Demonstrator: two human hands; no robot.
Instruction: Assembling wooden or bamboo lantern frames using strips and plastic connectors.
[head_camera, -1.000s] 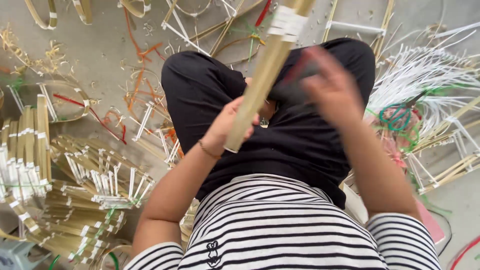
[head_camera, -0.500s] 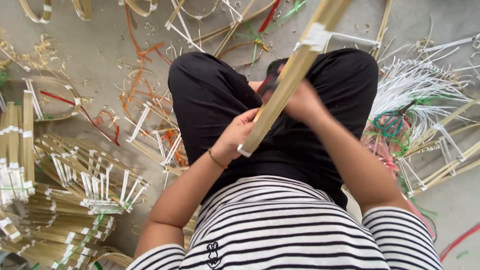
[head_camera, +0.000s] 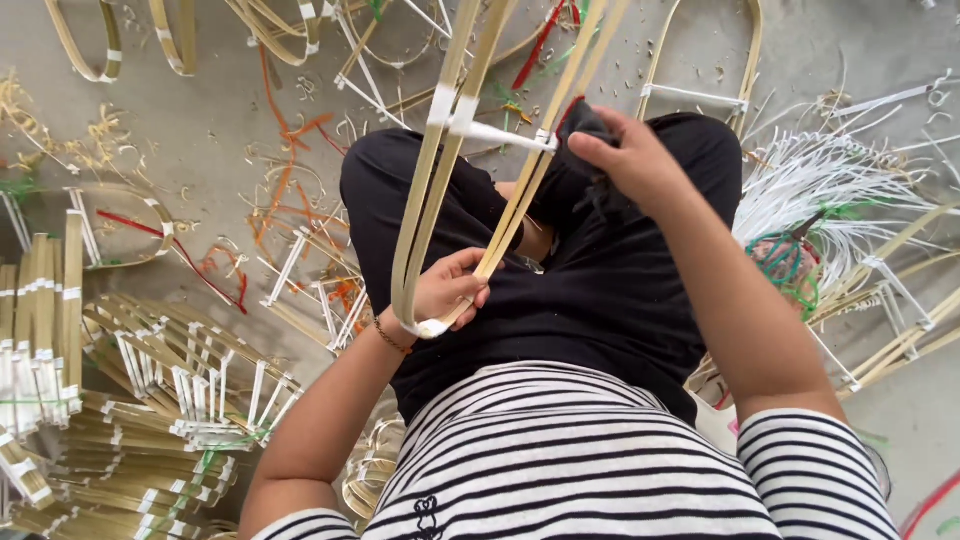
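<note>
A long loop of pale bamboo strip (head_camera: 425, 200) stands tilted over my lap, with a white crosspiece (head_camera: 505, 135) taped across it near the top. My left hand (head_camera: 445, 290) grips the loop's lower bend, which is wrapped in white tape. My right hand (head_camera: 630, 160) is closed on a small dark tool at the right end of the crosspiece, against the right-hand strip. I sit on the floor in black trousers and a striped shirt.
Stacks of finished taped bamboo frames (head_camera: 150, 400) lie on the grey floor at my left. A heap of white strips (head_camera: 840, 200) and green cord (head_camera: 790, 265) is at my right. Loose loops (head_camera: 700, 95), orange and red scraps (head_camera: 290, 180) and shavings litter the floor ahead.
The strip bundle has spread open into a wide loop with the white crosspiece showing. My right hand rose from the lap to the crosspiece's right end. My left hand stayed at the lower bend.
</note>
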